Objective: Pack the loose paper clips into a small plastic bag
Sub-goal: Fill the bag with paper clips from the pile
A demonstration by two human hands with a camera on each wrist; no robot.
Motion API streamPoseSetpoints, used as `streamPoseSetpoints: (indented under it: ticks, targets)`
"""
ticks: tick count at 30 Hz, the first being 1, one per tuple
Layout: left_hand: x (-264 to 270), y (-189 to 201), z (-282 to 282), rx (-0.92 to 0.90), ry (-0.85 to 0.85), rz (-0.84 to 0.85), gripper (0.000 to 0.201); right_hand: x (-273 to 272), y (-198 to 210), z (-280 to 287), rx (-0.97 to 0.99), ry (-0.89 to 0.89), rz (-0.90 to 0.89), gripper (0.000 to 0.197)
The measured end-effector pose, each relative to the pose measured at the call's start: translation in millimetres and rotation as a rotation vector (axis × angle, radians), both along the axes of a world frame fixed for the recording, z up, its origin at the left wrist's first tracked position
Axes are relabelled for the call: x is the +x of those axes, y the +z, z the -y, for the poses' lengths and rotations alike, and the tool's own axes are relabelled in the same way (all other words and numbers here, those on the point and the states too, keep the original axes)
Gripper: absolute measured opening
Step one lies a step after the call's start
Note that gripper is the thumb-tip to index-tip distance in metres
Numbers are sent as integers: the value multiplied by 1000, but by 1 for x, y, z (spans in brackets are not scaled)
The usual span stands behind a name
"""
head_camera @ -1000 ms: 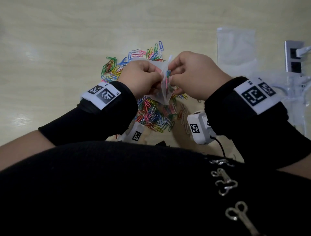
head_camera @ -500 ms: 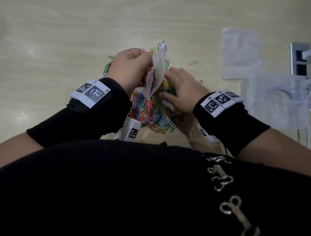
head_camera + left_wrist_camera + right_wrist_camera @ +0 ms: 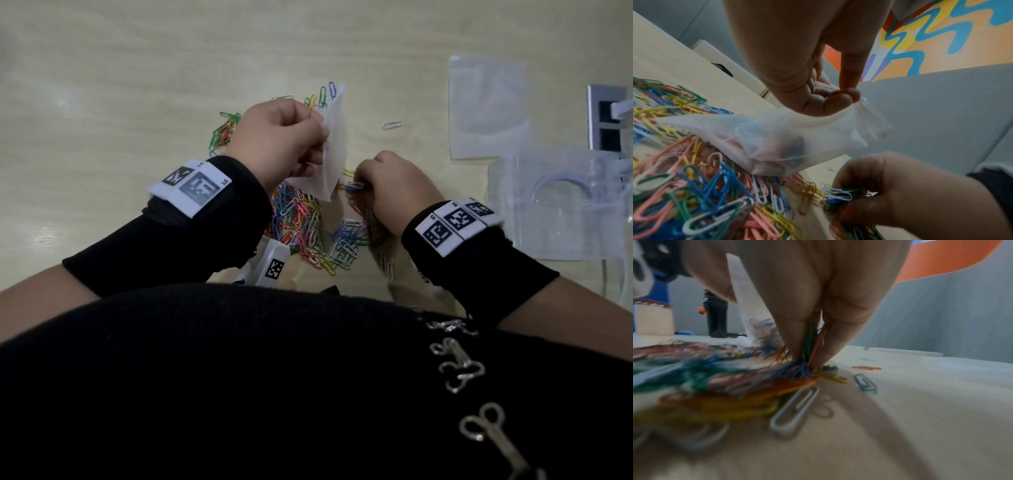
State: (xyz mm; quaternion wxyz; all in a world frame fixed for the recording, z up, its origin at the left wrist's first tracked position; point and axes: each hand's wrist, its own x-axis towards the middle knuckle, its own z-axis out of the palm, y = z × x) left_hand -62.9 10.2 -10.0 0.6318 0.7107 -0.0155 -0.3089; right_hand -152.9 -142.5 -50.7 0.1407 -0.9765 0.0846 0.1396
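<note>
Plastic bag (image 3: 334, 150) pinched at edge, left hand (image 3: 277, 140) grip | right hand (image 3: 394, 186) grip clutching paper clips (image 3: 838, 194) | table (image 3: 137, 68)

2 hands (image 3: 277, 137), 2 plastic bags (image 3: 334, 150), many loose paper clips (image 3: 301, 222)

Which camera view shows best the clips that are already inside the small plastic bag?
The left wrist view: the small plastic bag, held by the left hand, is close, and clips show through it. In the head view it looks opaque white. In the right wrist view it is partly hidden behind the right hand.
</note>
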Motion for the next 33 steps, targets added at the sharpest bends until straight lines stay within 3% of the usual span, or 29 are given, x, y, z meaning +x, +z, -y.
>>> streamPoseSetpoints:
  ticks: [4, 9, 17, 21, 27, 33]
  targets:
    - [-4, -3, 4, 29, -64, -1, 11, 4, 11, 12, 119, -230, 21, 16]
    - [-6, -7, 8, 74, -72, -14, 11, 9, 36, 23, 526, -549, 76, 12]
    - [-12, -8, 14, 77, -95, -34, 11, 13, 58, 15, 897, -613, -11, 12]
    - [-16, -7, 16, 83, -114, -38, 14, 15, 46, 10, 817, -618, -47, 8]
    - [-25, -6, 23, 114, -91, -29, 15, 13, 41, 14, 524, -506, -66, 21]
    - [-29, -4, 27, 152, -62, -18, 16, 9, 57, 16, 645, -550, -34, 8]
